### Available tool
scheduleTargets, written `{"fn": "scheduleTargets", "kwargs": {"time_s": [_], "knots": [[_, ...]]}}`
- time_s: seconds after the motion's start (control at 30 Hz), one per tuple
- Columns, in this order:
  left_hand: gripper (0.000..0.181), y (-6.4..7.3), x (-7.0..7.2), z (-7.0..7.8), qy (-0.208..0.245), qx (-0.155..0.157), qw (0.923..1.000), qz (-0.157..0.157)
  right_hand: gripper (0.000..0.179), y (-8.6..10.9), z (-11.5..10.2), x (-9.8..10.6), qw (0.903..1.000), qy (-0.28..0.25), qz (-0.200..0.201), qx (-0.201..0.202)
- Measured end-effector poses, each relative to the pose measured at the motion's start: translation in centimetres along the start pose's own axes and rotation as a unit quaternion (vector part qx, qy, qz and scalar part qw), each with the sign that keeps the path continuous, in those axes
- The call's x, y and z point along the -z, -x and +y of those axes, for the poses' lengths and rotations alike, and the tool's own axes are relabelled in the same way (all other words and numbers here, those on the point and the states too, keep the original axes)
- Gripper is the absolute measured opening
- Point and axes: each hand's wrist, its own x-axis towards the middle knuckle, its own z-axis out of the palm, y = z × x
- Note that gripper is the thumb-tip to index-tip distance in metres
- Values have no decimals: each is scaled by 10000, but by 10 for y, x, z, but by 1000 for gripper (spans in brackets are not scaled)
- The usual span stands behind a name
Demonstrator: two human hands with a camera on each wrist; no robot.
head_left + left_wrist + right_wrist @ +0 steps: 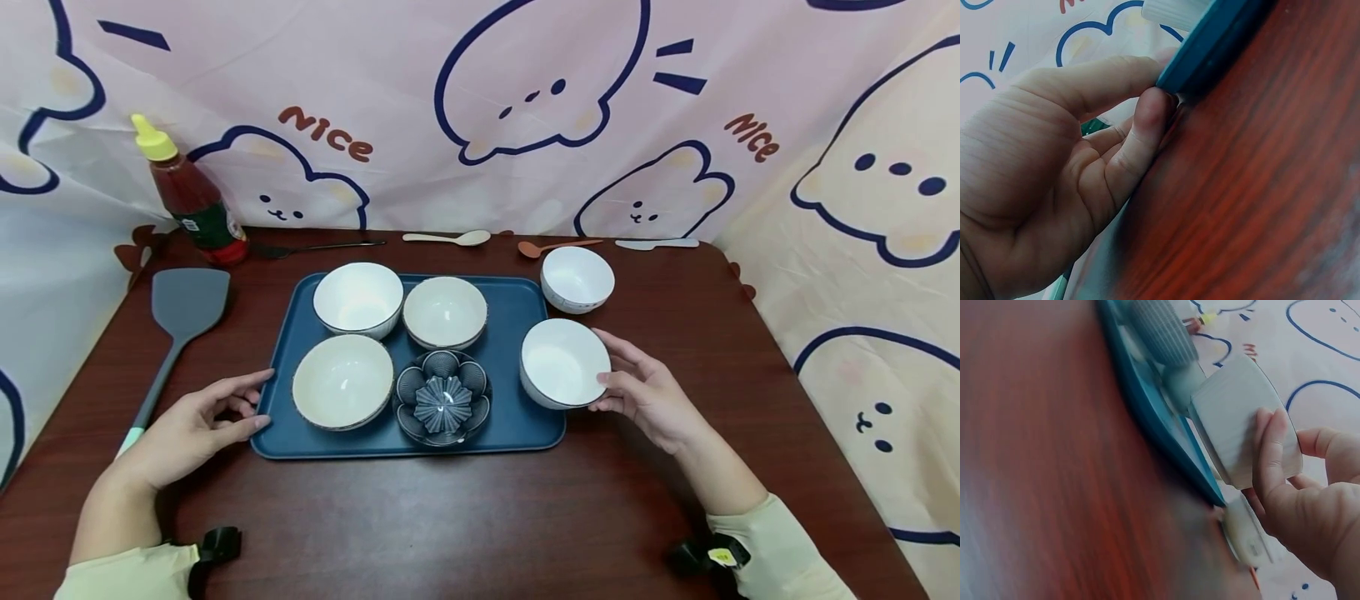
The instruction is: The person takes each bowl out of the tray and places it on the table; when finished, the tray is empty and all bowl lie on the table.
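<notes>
My left hand is at the left edge of the blue tray, its thumb and fingers holding the rim, close-up in the left wrist view. My right hand grips a white bowl by its right side, thumb at the rim and fingers against the outer wall. This bowl stands over the tray's right end, overlapping its edge. On the tray are a white bowl and a cream bowl behind. In front are another cream bowl and a dark flower-shaped bowl.
Behind the held bowl stands a smaller white bowl. A grey spatula and a red sauce bottle are on the left. Along the back lie a dark fork, a cream spoon, a brown spoon and a white knife.
</notes>
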Motion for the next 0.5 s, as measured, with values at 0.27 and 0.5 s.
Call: {"fn": "scheduleTargets", "kwargs": {"time_s": [0.27, 0.5], "knots": [[55, 0, -1, 0, 67, -42, 10000, 3, 62, 9, -3, 29, 9994, -91, 211, 267], [55, 0, -1, 1, 81, -69, 9999, 37, 61, 15, -5, 54, 9975, -285, 482, 426]]}}
